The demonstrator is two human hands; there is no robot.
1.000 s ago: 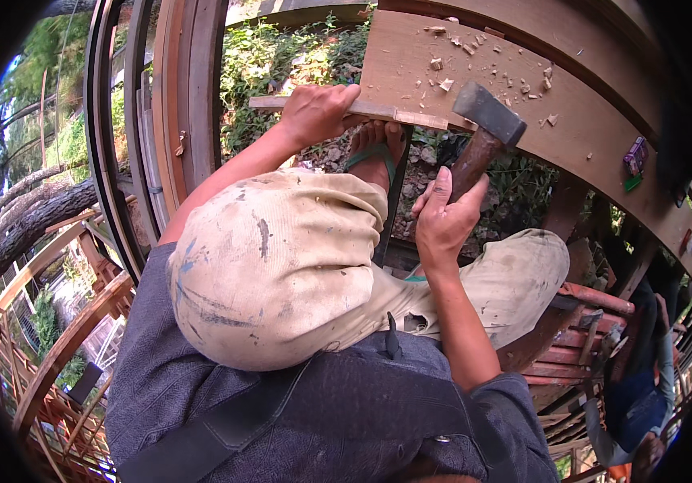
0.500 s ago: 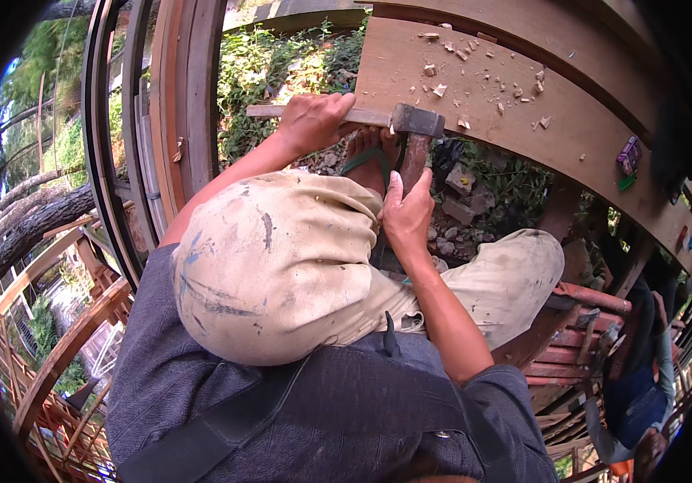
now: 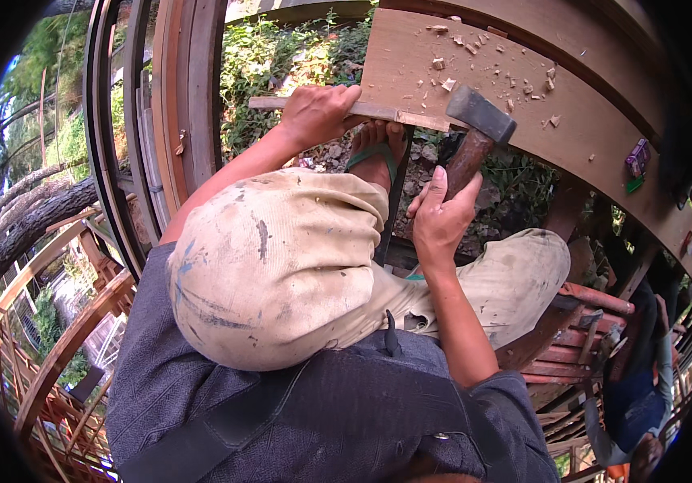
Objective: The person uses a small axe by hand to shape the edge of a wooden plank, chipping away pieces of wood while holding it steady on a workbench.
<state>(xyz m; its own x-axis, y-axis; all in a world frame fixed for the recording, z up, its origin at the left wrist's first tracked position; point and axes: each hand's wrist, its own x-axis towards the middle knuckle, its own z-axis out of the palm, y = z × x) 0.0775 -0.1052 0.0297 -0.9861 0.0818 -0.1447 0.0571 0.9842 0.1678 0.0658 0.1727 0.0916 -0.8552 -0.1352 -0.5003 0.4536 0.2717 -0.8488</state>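
My left hand is wrapped round a narrow wooden strip, which points left and right beyond the fist. The strip's paler right end lies by the near edge of a wide wooden plank. In my right hand is a short-handled hammer, its thumb along the reddish-brown handle. The dark metal hammer head is raised to the right of the strip, apart from it. My foot in a green sandal is just under the strip.
Wood chips are scattered over the plank, with a small purple packet and a green item farther right. Upright timbers stand at left. Red-painted wood and another person are at lower right. Stones and plants cover the ground.
The hammer has moved right and slightly up, off the strip's right end, uncovering it. My left hand keeps its hold on the strip, nearly in the same place.
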